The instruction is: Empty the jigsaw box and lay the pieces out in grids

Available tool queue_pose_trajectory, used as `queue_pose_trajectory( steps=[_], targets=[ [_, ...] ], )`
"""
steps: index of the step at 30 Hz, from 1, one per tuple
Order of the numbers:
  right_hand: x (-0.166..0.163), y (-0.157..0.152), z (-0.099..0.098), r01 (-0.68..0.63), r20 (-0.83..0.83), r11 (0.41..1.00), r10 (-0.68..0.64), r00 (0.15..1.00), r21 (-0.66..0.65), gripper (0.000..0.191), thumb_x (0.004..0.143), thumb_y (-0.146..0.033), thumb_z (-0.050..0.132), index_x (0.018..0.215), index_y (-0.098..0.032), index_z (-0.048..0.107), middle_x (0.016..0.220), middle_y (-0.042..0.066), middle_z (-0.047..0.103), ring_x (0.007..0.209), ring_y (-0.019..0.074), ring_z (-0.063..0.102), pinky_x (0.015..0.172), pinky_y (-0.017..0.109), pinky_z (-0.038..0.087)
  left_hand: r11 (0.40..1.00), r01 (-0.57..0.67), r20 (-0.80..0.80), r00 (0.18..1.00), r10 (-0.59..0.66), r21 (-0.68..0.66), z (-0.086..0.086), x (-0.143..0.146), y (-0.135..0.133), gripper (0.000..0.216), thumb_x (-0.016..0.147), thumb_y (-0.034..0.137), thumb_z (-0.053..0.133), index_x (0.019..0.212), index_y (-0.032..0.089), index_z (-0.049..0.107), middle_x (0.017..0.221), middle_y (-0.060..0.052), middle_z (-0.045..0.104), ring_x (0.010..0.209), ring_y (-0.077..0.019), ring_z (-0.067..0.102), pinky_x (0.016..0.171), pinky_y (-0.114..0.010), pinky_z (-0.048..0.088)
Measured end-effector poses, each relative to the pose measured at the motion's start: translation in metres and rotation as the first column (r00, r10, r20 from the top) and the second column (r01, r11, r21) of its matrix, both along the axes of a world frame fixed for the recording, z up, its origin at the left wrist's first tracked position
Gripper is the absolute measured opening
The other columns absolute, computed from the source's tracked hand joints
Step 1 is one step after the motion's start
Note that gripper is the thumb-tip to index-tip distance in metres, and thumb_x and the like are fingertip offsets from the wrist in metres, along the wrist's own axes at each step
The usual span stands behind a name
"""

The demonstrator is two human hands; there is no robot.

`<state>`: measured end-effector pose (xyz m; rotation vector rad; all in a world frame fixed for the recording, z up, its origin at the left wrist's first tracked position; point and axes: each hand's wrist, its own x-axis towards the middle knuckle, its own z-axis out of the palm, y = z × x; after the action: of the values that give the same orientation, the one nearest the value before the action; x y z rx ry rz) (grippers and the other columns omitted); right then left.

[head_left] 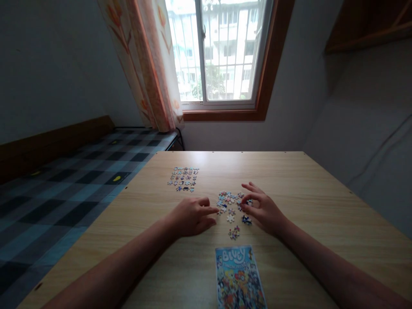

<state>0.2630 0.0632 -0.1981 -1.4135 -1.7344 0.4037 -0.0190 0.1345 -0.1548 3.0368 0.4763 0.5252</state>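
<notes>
A loose pile of small jigsaw puzzle pieces [228, 198] lies on the table between my hands. My left hand [195, 216] is at its left side, index finger stretched to the edge pieces and the other fingers partly curled, with nothing visible in it. At the right side of the pile, my right hand [265, 210] pinches a puzzle piece between thumb and index finger, the other fingers raised; the piece is mostly hidden. A pale piece [231, 218] and a dark blue cluster [246, 220] lie just in front. Closer to me is a small multicoloured cluster [234, 233].
Several puzzle pieces laid out in rows [186, 177] are at the table's far left. A colourful "Bluey" picture sheet or box [240, 274] lies at the near edge. The wooden table [322, 240] stands beside a bed with a checked cover [96, 171], facing a window [225, 56].
</notes>
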Motion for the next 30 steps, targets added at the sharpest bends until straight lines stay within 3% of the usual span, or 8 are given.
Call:
queue_pose_trajectory(
  steps=[3,5,9,15,21,24,30],
  targets=[
    [-0.001,-0.005,0.008,-0.003,-0.025,0.979,0.009,1.000,0.203,0.003,0.085,-0.022,0.069,0.083,-0.022,0.070,0.110,0.009,0.072,0.115,0.0271,0.061,0.099,0.047,0.048,0.990,-0.019,0.158,0.987,-0.003,0.138,0.001,-0.001,0.000,0.020,0.096,0.031,0.056,0.103,0.024,0.073,0.086,-0.003,0.068,0.067,-0.0132,0.063,0.058,-0.026,0.050],
    [-0.007,-0.012,0.017,-0.058,0.035,0.946,0.050,0.998,0.318,0.005,0.087,-0.018,0.067,0.086,-0.022,0.069,0.091,0.005,0.073,0.093,0.0218,0.065,0.085,0.039,0.051,0.983,-0.016,0.233,0.972,-0.028,0.182,0.006,0.000,-0.003,0.017,0.096,0.029,0.057,0.101,0.022,0.072,0.086,-0.003,0.070,0.070,-0.0130,0.064,0.060,-0.026,0.052],
    [-0.024,-0.029,0.032,-0.228,0.211,0.855,0.143,0.967,0.465,0.010,0.089,-0.013,0.066,0.090,-0.022,0.066,0.085,0.001,0.073,0.081,0.0176,0.064,0.080,0.035,0.048,0.995,0.053,0.278,0.958,-0.075,0.085,0.017,0.006,-0.021,0.018,0.096,0.029,0.060,0.109,0.019,0.069,0.097,-0.005,0.074,0.082,-0.0143,0.069,0.069,-0.027,0.058],
    [-0.033,-0.038,0.037,-0.362,0.295,0.805,0.243,0.924,0.471,0.011,0.088,-0.013,0.066,0.093,-0.023,0.065,0.089,0.001,0.075,0.082,0.0164,0.064,0.079,0.035,0.049,0.981,0.155,0.273,0.955,-0.119,-0.114,0.015,0.017,-0.044,0.016,0.098,0.025,0.055,0.108,0.020,0.067,0.103,-0.005,0.075,0.088,-0.0153,0.070,0.077,-0.030,0.060],
    [-0.034,-0.039,0.034,-0.423,0.332,0.787,0.292,0.897,0.450,0.009,0.090,-0.015,0.064,0.095,-0.022,0.066,0.090,0.002,0.075,0.081,0.0168,0.064,0.078,0.034,0.050,0.971,0.176,0.305,0.945,-0.121,-0.162,0.004,0.024,-0.044,0.014,0.098,0.019,0.053,0.097,0.019,0.067,0.097,-0.005,0.076,0.083,-0.0136,0.070,0.074,-0.027,0.059],
    [-0.025,-0.036,0.033,-0.385,0.328,0.799,0.249,0.911,0.461,0.011,0.088,-0.019,0.068,0.098,-0.022,0.065,0.096,0.003,0.075,0.086,0.0192,0.065,0.082,0.038,0.051,0.969,0.157,0.360,0.930,-0.080,-0.189,0.000,0.022,-0.040,0.010,0.092,0.014,0.055,0.094,0.018,0.064,0.100,-0.005,0.076,0.083,-0.0127,0.070,0.073,-0.025,0.058],
    [0.009,-0.019,0.025,-0.042,0.134,0.879,-0.025,0.991,0.475,0.009,0.091,-0.015,0.061,0.094,-0.021,0.067,0.084,0.004,0.072,0.083,0.0201,0.063,0.079,0.037,0.052,0.939,0.083,0.405,0.912,0.063,-0.334,-0.007,0.012,-0.029,0.009,0.078,0.009,0.055,0.078,0.018,0.057,0.092,-0.004,0.075,0.060,-0.0083,0.062,0.052,-0.020,0.050]
  ],
)
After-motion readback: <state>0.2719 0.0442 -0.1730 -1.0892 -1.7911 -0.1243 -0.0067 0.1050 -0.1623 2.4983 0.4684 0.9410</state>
